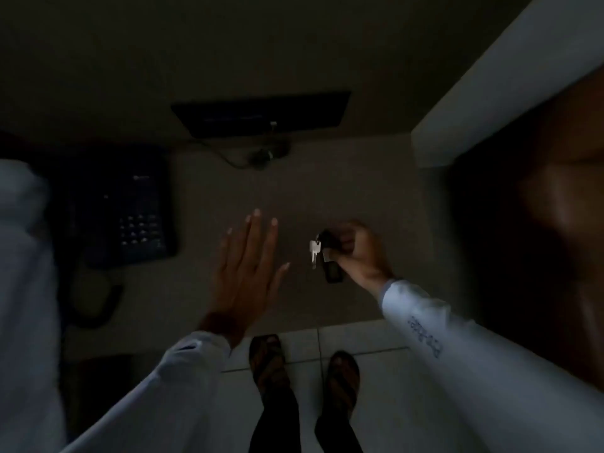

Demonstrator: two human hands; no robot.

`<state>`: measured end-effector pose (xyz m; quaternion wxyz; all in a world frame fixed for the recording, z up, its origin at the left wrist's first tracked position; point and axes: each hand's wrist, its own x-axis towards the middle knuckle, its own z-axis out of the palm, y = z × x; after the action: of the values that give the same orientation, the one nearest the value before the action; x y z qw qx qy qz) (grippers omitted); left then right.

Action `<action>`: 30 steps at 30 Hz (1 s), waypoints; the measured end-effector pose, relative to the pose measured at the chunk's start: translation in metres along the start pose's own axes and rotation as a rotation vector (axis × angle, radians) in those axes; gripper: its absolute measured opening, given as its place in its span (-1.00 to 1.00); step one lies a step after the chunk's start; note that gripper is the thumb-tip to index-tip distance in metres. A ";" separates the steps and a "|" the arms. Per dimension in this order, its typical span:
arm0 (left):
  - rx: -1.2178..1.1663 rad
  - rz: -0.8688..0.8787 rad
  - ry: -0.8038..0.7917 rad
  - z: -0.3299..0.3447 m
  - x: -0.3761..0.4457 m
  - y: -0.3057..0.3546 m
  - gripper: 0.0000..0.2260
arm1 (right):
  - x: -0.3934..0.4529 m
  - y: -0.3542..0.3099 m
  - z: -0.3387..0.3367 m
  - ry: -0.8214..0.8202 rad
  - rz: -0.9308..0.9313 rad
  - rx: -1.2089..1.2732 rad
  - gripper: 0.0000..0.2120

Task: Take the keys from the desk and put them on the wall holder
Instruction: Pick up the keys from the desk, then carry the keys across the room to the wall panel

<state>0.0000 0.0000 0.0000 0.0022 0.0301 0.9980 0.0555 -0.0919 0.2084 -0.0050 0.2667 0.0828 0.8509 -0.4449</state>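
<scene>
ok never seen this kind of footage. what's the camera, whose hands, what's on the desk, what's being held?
There is no robot here. One wide-angle camera sits on a person's head, looking down past their own arms to the feet and tiled floor. The right hand is closed on a bunch of keys: a silver key and a dark fob hang from it, over the desk. The left hand is open and flat, holding nothing. On the desk lie a dark telephone to the left and a flat black device with a cable further back. It is dim.

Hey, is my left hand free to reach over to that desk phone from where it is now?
Probably yes. The left hand is open, holds nothing and hovers over bare desk, with the phone just to its left and nothing between them. The right hand grips the keys.
</scene>
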 end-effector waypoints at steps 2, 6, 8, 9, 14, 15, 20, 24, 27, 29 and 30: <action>-0.011 -0.005 -0.060 0.021 0.006 -0.002 -0.39 | 0.012 0.010 0.010 0.059 0.045 0.118 -0.58; 0.017 0.043 -0.093 0.051 0.009 -0.010 -0.39 | 0.024 0.015 0.019 0.068 0.077 0.191 -0.57; 0.051 0.072 -0.059 0.057 0.012 -0.015 -0.38 | 0.024 0.013 0.019 0.083 0.099 0.204 -0.58; 0.058 0.079 -0.053 0.057 0.013 -0.016 -0.38 | 0.023 0.014 0.019 0.077 0.104 0.209 -0.61; 0.052 0.102 -0.020 0.038 0.024 -0.016 -0.39 | 0.006 0.005 0.002 0.051 0.018 0.139 -0.74; 0.060 0.107 -0.018 0.030 0.028 -0.016 -0.40 | 0.002 0.000 -0.003 0.074 0.012 0.131 -0.77; 0.097 0.202 0.069 -0.045 0.067 -0.006 -0.39 | -0.021 -0.052 -0.063 0.253 -0.096 0.115 -0.90; 0.099 0.289 0.203 -0.149 0.123 0.023 -0.40 | -0.049 -0.122 -0.151 0.456 -0.172 0.045 -0.86; 0.129 0.373 0.304 -0.240 0.163 0.051 -0.40 | -0.081 -0.179 -0.229 0.539 -0.227 0.074 -0.84; 0.131 0.406 0.395 -0.305 0.186 0.077 -0.41 | -0.113 -0.221 -0.287 0.569 -0.268 0.126 -0.83; 0.123 0.411 0.443 -0.333 0.195 0.088 -0.41 | -0.127 -0.240 -0.312 0.582 -0.288 0.147 -0.79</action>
<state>-0.1917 0.0624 0.3406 -0.2283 0.2187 0.9487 -0.0007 -0.1936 0.3289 0.3771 -0.0599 0.1045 0.8601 -0.4958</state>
